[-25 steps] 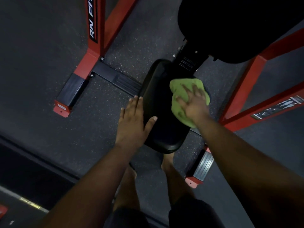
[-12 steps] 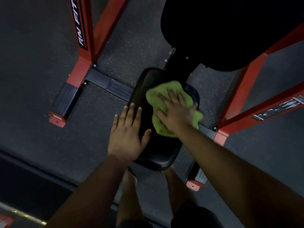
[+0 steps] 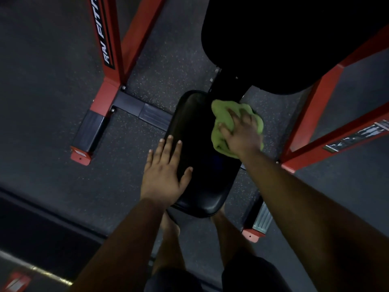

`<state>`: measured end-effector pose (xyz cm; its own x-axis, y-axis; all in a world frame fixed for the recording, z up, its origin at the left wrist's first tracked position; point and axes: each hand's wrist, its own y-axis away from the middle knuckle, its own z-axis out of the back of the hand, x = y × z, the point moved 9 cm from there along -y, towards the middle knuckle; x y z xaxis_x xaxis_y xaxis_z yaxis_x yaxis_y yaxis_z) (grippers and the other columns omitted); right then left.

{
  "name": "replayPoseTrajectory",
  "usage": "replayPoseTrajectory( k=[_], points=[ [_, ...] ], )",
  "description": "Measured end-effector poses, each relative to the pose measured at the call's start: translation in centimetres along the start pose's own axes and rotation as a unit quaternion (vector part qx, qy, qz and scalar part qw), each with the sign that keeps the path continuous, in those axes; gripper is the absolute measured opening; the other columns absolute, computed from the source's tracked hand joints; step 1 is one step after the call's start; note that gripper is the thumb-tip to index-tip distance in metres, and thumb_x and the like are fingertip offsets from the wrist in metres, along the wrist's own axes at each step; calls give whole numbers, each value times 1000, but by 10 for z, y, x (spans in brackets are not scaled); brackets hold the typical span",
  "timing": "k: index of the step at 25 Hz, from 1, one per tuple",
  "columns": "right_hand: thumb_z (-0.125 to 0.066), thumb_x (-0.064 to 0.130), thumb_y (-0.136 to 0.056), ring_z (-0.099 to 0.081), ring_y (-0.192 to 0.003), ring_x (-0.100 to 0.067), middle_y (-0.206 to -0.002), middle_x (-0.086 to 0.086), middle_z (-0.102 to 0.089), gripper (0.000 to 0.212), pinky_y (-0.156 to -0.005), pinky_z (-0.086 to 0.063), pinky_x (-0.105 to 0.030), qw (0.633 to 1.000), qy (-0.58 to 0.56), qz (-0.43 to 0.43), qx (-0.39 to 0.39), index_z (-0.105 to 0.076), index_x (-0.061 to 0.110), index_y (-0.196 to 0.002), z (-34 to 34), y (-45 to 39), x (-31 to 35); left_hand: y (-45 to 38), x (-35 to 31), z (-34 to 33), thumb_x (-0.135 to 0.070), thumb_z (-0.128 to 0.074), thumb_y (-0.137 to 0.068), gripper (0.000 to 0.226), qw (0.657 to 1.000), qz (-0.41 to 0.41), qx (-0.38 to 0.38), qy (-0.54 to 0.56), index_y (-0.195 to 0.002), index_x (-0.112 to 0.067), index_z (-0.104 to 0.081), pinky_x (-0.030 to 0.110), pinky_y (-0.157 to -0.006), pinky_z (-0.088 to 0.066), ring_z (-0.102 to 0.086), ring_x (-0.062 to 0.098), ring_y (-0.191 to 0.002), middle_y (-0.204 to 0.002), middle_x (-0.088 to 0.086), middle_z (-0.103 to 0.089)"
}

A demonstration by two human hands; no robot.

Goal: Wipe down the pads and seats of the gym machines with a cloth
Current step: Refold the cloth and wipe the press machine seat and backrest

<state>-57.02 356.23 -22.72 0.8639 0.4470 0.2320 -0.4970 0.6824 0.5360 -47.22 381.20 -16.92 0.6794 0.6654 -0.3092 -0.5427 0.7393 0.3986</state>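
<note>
- The floor [image 3: 52, 106], dark rubber flecked with pale specks, is filling the view, with a darker band and a pale line running across at 7 o'clock.
- The red machine frame [image 3: 109, 45] is standing on that floor: one upright with white lettering is rising at 11 o'clock, slanted red beams are crossing at 3 o'clock, and red-capped feet are sitting at 9 o'clock and at 5 o'clock.
- A large black back pad [image 3: 284, 39] is looming at 1 o'clock, too dark to show any detail.
- The black seat [image 3: 197, 161] is lying at the centre, long and rounded, running from 12 o'clock down towards 6 o'clock, with a faint sheen along its near edge.
- The person's two bare forearms are reaching in from 6 o'clock and 4 o'clock, with bare legs and dark shorts showing below the seat.
- The left hand [image 3: 164, 175] is lying flat on the seat's 9 o'clock edge, fingers straight and close together, thumb spread out onto the seat top.
- The right hand [image 3: 242, 135] is pressing down on the cloth with its fingers spread over it; the picture is too blurred there to tell whether the fingertips are curling into the fabric.
- The green cloth [image 3: 221, 121] is sitting bunched on the seat's far right part, at 1 o'clock from the seat's middle, just below the back pad, spilling over the seat's right edge.
</note>
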Motion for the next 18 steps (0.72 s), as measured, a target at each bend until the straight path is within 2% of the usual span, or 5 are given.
replayPoseTrajectory(
  k=[2, 5, 10, 12, 18],
  points=[
    [-49, 56, -97, -16, -148, -38, -166, -5, -16, 66, -111, -34, -56, 995, -68, -65, -22, -31, 34, -156, -11, 61, -15, 0, -2, 1, -62, -32, -97, 77, 1000, -4, 3, 2, -162, -22, -15, 50, -126, -10, 0, 23, -157, -170, 5, -6],
    [-53, 49, -96, -28, -141, -41, -162, -10, -21, 63, -111, -35, -49, 992, -110, -57, -6, -34, 35, -155, -28, 146, -6, 1, -6, 5, -62, -28, -98, 78, 999, -1, 33, -14, -162, -19, -12, 53, -125, -10, 0, 26, -157, -170, 8, -4],
    [-37, 73, -72, -48, -129, -36, -143, -11, -47, 83, -105, -45, -44, 993, -68, -19, 90, -46, 37, -147, 4, 198, 5, 27, -22, 40, -70, -31, -97, 89, 982, -27, 176, -68, -162, -18, 3, 49, -126, -8, 2, 26, -157, -170, 6, 5],
    [-32, 73, -66, -48, -128, -35, -141, -11, -50, 88, -106, -43, -43, 995, -76, -13, 62, -50, 35, -144, 34, 216, 20, 49, -32, 74, -71, -34, -96, 90, 983, -46, 171, -42, -162, -19, -1, 47, -125, -11, -2, 26, -156, -170, 7, 2],
    [-62, 49, -90, -43, -128, -36, -144, -9, -45, 60, -104, -42, -45, 988, -137, -37, -57, -47, 37, -147, 138, 284, 64, 97, -57, 192, -72, -35, -96, 89, 986, -95, 119, -68, -162, -20, -3, 46, -126, -13, -3, 25, -156, -170, 6, 1]
  ],
)
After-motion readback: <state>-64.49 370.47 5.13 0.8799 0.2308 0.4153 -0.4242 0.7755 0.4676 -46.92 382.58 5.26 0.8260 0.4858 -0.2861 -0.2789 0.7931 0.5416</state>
